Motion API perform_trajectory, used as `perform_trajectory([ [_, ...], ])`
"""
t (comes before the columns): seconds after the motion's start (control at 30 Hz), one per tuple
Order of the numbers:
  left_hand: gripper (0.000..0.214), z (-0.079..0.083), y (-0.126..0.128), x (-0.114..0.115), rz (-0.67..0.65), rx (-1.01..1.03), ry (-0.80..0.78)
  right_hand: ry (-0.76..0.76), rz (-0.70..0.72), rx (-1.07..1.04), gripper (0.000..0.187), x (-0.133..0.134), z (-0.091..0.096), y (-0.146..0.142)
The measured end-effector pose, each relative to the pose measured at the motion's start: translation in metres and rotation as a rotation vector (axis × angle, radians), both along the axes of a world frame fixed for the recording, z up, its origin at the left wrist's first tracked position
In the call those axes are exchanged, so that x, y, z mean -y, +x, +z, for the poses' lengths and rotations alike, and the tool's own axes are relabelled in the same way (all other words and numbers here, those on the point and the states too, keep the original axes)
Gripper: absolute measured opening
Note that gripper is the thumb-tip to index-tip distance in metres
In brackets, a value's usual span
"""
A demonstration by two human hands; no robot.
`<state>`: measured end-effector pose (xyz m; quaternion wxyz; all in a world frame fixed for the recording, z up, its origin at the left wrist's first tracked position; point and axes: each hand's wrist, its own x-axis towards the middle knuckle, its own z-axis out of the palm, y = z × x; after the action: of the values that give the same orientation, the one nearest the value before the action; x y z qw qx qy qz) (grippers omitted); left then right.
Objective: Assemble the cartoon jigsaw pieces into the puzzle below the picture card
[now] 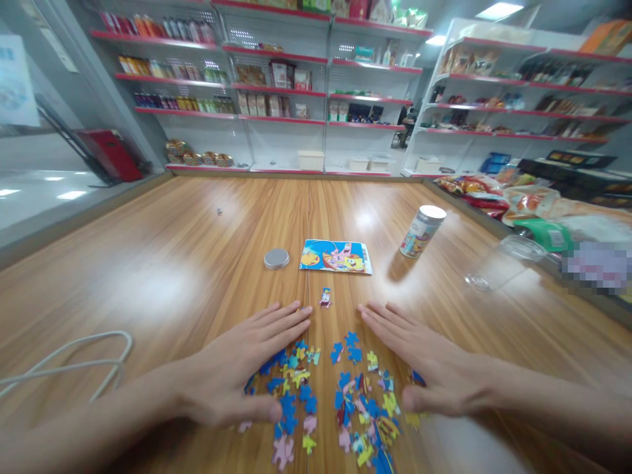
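Observation:
My left hand (237,365) lies flat on the wooden table with its fingers stretched out, at the left edge of a spread of jigsaw puzzle pieces (291,411). Opposite it, my right hand (427,365) rests palm down, fingers extended, beside more puzzle pieces (363,408) in blue, yellow and pink. Some pieces are partly covered by both hands. Between and just beyond my fingertips sits a single puzzle piece (326,297) with a pink figure. Farther off lies a picture card (336,257) with a cartoon scene on blue.
A round metal lid (276,258) lies left of the card. To the right stand a printed can (422,232) and a clear plastic jar (508,263) on its side. A white cable (106,359) loops at the left. Packaged snacks (533,204) line the right edge; stocked shelves (276,85) stand behind.

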<state>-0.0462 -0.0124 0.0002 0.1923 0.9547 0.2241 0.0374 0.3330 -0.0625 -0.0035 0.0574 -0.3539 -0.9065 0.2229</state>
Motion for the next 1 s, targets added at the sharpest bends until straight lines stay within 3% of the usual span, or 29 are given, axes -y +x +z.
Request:
perform_trajectory([
  [0.1,0.118,-0.005,0.01,0.028,0.013,-0.017,0.042,0.062,-0.038,0.033,0.121,0.028,-0.009,-0.015],
  [0.3,0.11,-0.014,0.057,0.063,0.191,-0.043,0.084,0.069,-0.077,0.027,0.104,0.031,-0.005,-0.082],
  [0.47,0.112,-0.017,0.065,0.062,0.274,-0.006,0.08,0.06,-0.15,0.002,0.099,0.021,0.001,-0.104],
  [0.57,0.111,-0.02,0.064,0.056,0.305,0.111,0.066,0.068,-0.16,-0.099,0.085,0.015,-0.003,-0.103],
  [0.63,0.1,-0.02,0.066,0.049,0.342,0.231,0.049,0.088,-0.207,-0.213,0.074,0.01,-0.004,-0.101],
  [0.73,0.064,-0.017,0.071,0.037,0.411,0.49,-0.004,0.232,-0.248,-0.446,0.057,0.007,-0.001,-0.097],
  [0.8,0.04,-0.014,0.071,0.03,0.429,0.659,-0.016,0.381,-0.126,-0.564,0.042,0.012,0.001,-0.095],
  [0.9,0.02,-0.011,0.065,0.025,0.384,0.708,0.026,0.416,0.315,-0.526,0.009,0.03,-0.01,-0.093],
  [0.97,0.02,-0.011,0.061,0.024,0.324,0.701,0.042,0.257,0.516,-0.385,0.017,0.044,-0.029,-0.093],
  [1.0,0.021,-0.011,0.059,0.024,0.302,0.7,0.047,0.217,0.526,-0.329,0.024,0.051,-0.039,-0.093],
])
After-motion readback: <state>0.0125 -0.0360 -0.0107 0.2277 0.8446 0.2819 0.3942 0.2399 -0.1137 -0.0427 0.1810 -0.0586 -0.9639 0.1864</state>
